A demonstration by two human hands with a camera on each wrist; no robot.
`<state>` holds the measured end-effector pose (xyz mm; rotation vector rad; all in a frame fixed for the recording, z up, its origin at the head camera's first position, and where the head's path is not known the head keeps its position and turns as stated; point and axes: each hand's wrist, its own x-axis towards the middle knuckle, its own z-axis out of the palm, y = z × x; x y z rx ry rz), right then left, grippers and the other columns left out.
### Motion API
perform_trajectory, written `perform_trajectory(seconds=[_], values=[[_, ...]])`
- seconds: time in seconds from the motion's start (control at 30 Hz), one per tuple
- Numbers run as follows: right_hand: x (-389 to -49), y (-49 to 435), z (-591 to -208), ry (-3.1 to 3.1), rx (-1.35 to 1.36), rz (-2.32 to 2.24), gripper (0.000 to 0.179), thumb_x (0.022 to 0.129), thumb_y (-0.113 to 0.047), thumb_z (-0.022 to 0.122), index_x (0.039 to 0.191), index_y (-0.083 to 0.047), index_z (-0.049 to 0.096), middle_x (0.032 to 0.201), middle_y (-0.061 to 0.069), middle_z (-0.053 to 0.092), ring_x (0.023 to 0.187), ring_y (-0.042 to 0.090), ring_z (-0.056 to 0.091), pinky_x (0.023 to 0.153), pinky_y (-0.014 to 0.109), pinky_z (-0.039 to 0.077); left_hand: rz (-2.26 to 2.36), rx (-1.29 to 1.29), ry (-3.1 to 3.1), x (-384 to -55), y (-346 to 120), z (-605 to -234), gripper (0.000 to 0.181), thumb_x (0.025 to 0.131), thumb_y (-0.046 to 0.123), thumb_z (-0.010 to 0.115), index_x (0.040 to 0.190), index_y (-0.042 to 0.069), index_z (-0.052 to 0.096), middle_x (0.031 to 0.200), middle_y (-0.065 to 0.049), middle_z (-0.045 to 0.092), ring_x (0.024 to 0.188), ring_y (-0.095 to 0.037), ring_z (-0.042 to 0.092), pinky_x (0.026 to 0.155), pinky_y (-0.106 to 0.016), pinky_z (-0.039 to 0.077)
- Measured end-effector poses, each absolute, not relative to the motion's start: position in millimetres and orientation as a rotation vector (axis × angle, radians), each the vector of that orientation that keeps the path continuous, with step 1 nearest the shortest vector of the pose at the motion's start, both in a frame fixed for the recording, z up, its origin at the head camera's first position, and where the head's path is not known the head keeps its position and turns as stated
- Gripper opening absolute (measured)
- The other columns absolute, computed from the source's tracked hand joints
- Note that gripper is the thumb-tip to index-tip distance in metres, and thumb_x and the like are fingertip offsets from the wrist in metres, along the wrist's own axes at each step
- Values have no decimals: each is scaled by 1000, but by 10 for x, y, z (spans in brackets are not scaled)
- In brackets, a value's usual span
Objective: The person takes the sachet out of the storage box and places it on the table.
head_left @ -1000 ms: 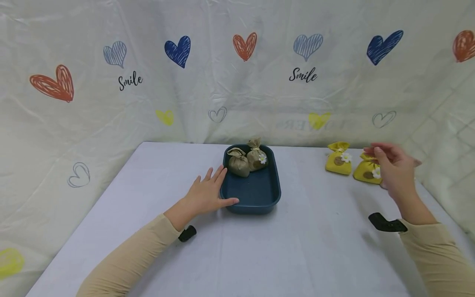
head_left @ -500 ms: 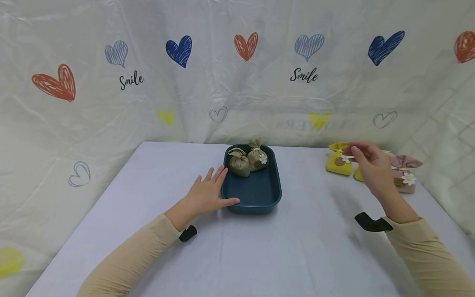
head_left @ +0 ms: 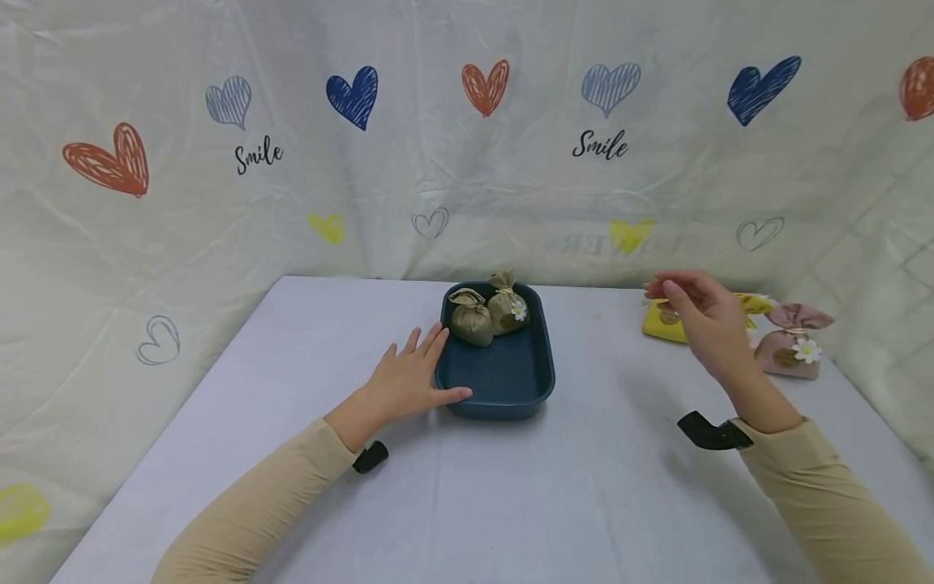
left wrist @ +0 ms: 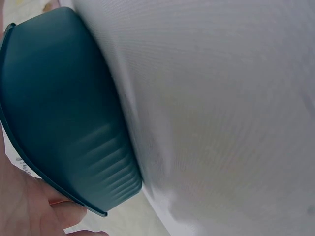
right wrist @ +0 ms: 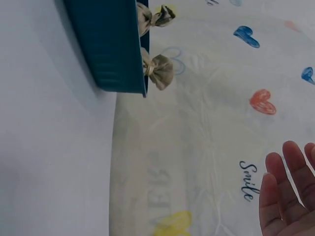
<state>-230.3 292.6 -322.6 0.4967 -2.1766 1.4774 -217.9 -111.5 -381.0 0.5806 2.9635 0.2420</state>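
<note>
— What have your hands got, nearest first?

— My left hand (head_left: 405, 381) lies flat on the counter (head_left: 511, 503), fingers straight and spread, its edge and thumb against the near-left corner of the blue tray (head_left: 536, 381). It steadies the tray without gripping it. My right hand (head_left: 704, 320) hangs in the air farther out to the right, fingers relaxed and a little bent, holding nothing

— And beyond that hand?

— A yellow pouch (head_left: 660, 324) sits just behind my fingertips, half hidden by them. A second yellow pouch (head_left: 751, 303) peeks out behind my knuckles, and a pink pouch (head_left: 791, 349) with a white flower stands at the right edge of the counter. Farthest into the tray, at its back end, two brown pouches (head_left: 485, 315) lean against each other, touching

— What could go wrong from here?

— The yellow ones are packed close, so I judge that a careless reach could catch the neighbour or knock the pink one toward the counter's edge. The pouches look soft and slumped — pinched by the gathered top alone, one might swing or slip out of my fingers. And my left hand only leans on the tray, so a bump on the far rim could slide it, or tip the two brown pouches over — they already sit tilted
</note>
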Motion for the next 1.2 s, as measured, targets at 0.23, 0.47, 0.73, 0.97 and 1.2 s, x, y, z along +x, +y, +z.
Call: perform_trajectory(seconds=[0.23, 0.47, 0.73, 0.97, 1.2], values=[[-2304, 2726, -3189, -2146, 590, 1462, 19, 106, -3, 54, 119, 7, 65, 103, -10, 71, 95, 7, 67, 83, 14, 52, 239, 583, 2964, -2199, -1121, -3824, 110, 89, 80, 52, 166, 12, 12, 172, -5, 7, 155, -38, 11, 118, -65, 18], [-2352, 2577, -3178, -2152, 658, 1484, 20, 106, -2, 53, 117, 11, 63, 102, -6, 71, 94, 10, 68, 82, 16, 53, 241, 587, 2964, -2194, -1121, -3811, 110, 90, 80, 52, 166, 12, 13, 172, -6, 8, 155, -38, 12, 118, -65, 18], [-2413, 2429, -3174, -2183, 679, 1484, 20, 106, -2, 54, 120, 10, 63, 104, -5, 70, 97, 7, 67, 84, 16, 53, 241, 590, 2962, -2193, -1125, -3807, 109, 90, 79, 52, 166, 12, 13, 172, -6, 7, 155, -38, 12, 118, -65, 18], [-2475, 2328, -3159, -2175, 699, 1503, 22, 105, 0, 54, 121, 13, 62, 104, 0, 70, 95, 7, 67, 83, 16, 53, 247, 594, 2969, -2195, -1121, -3806, 109, 90, 79, 53, 166, 12, 14, 172, -6, 8, 155, -39, 12, 117, -65, 19], [-2538, 2229, -3112, -2205, 703, 1496, 23, 106, -4, 54, 121, 11, 63, 106, 9, 71, 95, 8, 67, 82, 17, 52, 267, 591, 2968, -2195, -1123, -3810, 110, 89, 79, 54, 166, 11, 14, 172, -6, 9, 155, -38, 12, 117, -65, 19]])
